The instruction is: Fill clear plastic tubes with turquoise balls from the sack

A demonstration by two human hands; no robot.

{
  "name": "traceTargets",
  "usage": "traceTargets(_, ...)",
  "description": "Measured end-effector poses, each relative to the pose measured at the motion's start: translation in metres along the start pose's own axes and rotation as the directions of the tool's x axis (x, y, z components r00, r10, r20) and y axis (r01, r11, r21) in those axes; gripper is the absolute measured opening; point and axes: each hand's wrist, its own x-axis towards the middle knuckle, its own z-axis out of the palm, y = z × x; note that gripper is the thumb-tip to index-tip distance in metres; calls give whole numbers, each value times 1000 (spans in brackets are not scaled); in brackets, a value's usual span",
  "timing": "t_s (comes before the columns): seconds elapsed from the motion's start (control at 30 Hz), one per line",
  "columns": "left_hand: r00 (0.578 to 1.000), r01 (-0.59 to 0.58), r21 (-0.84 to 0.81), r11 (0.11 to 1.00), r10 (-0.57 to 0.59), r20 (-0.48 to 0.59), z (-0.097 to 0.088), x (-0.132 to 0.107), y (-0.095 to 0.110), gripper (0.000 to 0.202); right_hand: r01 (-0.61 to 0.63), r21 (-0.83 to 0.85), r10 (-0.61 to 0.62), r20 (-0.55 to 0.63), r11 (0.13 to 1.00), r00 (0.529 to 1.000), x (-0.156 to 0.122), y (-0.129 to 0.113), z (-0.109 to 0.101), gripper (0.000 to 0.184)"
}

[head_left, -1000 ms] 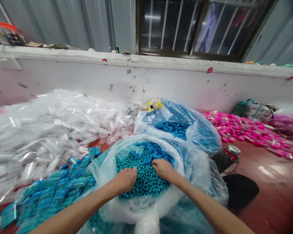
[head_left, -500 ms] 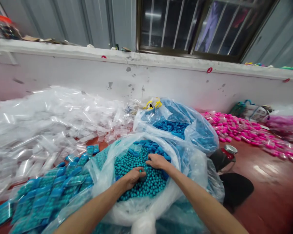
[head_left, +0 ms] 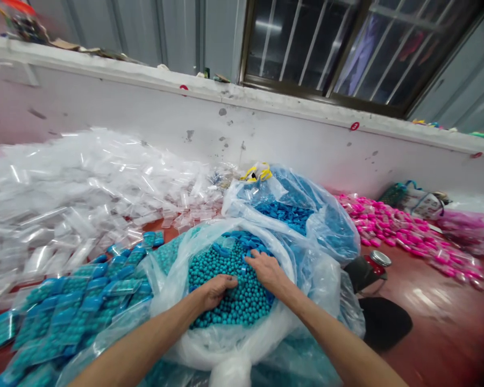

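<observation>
A large clear plastic bag (head_left: 173,279) stands open in front of me, its rim rolled outward. Inside lie many round teal beads (head_left: 215,269), with flat blue pieces (head_left: 229,239) along the far side. Over the beads my left hand (head_left: 216,290) is closed, thumb on top pointing right; whatever its curled fingers hold is hidden. To its right, my right hand (head_left: 269,273) reaches to the blue pieces, fingers partly bent and apart, with nothing visible gripped in them.
Filled packets of teal beads (head_left: 76,306) lie at the left, below a heap of clear empty packets (head_left: 84,188). Behind stands another bag of blue pieces (head_left: 331,215). Pink packets (head_left: 403,236), a jar with a metal lid (head_left: 379,259) and a black round seat (head_left: 387,322) are at the right.
My right hand has opened from a pinch over the beads and shifted slightly right. My left hand stays close to the same spot. The view has tilted a little.
</observation>
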Motion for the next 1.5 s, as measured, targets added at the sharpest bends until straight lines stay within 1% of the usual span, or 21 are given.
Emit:
traceTargets(0.07, 1000, 5, -51, 999, -6, -8, 1, -1, 2, 26, 147, -78, -148, -10, 986, 989, 5, -3, 3, 26)
traceTargets(0.1, 1000, 9, -76, 997, -10, -12, 1, -2, 3, 27, 184, -107, -187, -10, 977, 982, 9, -5, 6, 25)
traceTargets(0.2, 1000, 12, -100, 995, -14, -20, 2, -7, 6, 28, 216, -176, -225, -35, 960, 974, 19, -9, 12, 25)
traceTargets(0.3, 999, -4, -92, 996, -1, -47, 4, -12, 9, 27, 184, -199, -206, -101, 963, 973, 18, -11, 12, 27)
traceTargets(0.37, 997, -24, -77, 997, 18, -80, 6, -15, 11, 26, 143, -95, -153, -108, 985, 982, 11, -11, 10, 27)
traceTargets(0.43, 993, -50, -58, 997, 43, -113, 7, -16, 14, 25, 110, 149, -95, -109, 983, 990, 5, -10, 7, 25)
traceTargets(0.47, 990, -66, -51, 997, 59, -126, 8, -17, 16, 25, 97, 307, -70, -99, 947, 993, 2, -10, 5, 24)
traceTargets(0.5, 987, -93, -41, 995, 86, -136, 8, -17, 17, 25, 77, 465, -46, -77, 882, 996, 1, -9, 5, 24)
traceTargets(0.57, 977, -169, -6, 986, 167, -135, 8, -18, 20, 25, -7, 718, -1, 10, 696, 1000, -1, -9, 4, 25)
traceTargets(0.63, 959, -261, 50, 964, 265, -101, 6, -19, 20, 26, -117, 850, 12, 129, 514, 992, -2, -10, 4, 25)
traceTargets(0.7, 941, -327, 118, 938, 334, -49, 4, -21, 19, 27, -203, 910, 13, 213, 361, 977, -4, -12, 3, 25)
traceTargets(0.8, 947, -301, 232, 925, 318, -37, 4, -26, 16, 26, -299, 944, -33, 306, 141, 951, -10, -17, 1, 24)
traceTargets(0.83, 953, -276, 265, 924, 299, -54, 4, -27, 15, 25, -320, 944, -44, 324, 84, 945, -11, -17, 0, 25)
traceTargets(0.9, 954, -246, 301, 921, 284, -91, 6, -29, 14, 23, -347, 938, -65, 347, 12, 935, -13, -16, -1, 25)
traceTargets(0.97, 950, -248, 302, 921, 292, -113, 8, -30, 14, 24, -382, 924, -90, 379, -18, 921, -14, -14, -1, 24)
traceTargets(1.07, 950, -247, 299, 922, 291, -113, 10, -33, 16, 31, -391, 920, -87, 389, -6, 917, -14, -13, 1, 19)
traceTargets(1.2, 951, -259, 273, 927, 294, -95, 12, -34, 18, 49, -315, 949, -35, 316, 20, 948, -15, -18, 2, 26)
traceTargets(1.27, 951, -259, 267, 928, 293, -99, 12, -34, 19, 52, -277, 959, -20, 278, 53, 960, -16, -21, 1, 30)
traceTargets(1.37, 950, -259, 268, 928, 294, -102, 12, -36, 21, 54, -223, 968, -18, 227, 116, 974, -16, -23, 0, 28)
traceTargets(1.43, 953, -256, 256, 932, 288, -96, 14, -37, 23, 56, -222, 972, 11, 222, 79, 975, -16, -24, 1, 28)
traceTargets(1.5, 954, -252, 226, 941, 281, -107, 18, -39, 25, 60, -237, 971, 66, 237, -12, 969, -15, -27, 2, 29)
